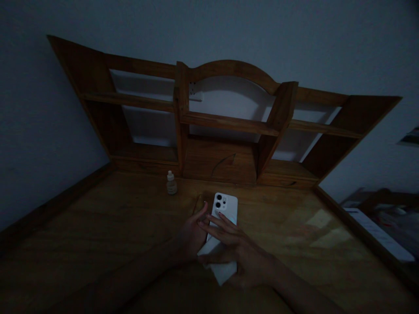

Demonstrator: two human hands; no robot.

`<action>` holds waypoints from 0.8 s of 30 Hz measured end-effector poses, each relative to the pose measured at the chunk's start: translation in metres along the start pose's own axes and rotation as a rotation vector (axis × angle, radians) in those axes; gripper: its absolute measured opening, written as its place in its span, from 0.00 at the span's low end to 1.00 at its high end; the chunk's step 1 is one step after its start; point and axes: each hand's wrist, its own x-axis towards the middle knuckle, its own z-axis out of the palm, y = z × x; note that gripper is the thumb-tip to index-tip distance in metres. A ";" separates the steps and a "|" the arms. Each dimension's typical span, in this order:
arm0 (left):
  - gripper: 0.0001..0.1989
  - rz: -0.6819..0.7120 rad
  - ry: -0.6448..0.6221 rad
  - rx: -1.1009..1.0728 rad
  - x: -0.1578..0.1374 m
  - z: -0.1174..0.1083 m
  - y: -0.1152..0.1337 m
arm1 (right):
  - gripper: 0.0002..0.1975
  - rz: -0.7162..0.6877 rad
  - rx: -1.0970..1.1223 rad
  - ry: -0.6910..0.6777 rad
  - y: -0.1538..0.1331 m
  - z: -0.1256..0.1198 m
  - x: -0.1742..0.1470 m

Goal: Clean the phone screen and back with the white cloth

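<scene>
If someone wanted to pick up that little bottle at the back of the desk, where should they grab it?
Probably around its wider body, coming from the front. The little bottle stands upright and alone on the desk, close to the wooden shelf unit behind it, so its back is blocked while the front and sides are open. Its cap looks narrow, a poorer hold. Both hands are on the white phone, apart from the bottle.

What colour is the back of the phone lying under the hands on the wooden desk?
White: the smartphone lies camera side up on the brown wooden desk, seen best in the head view.
</scene>
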 end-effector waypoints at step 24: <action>0.35 -0.070 -0.030 -0.119 -0.001 0.007 0.005 | 0.17 0.035 0.192 0.099 0.007 0.008 -0.006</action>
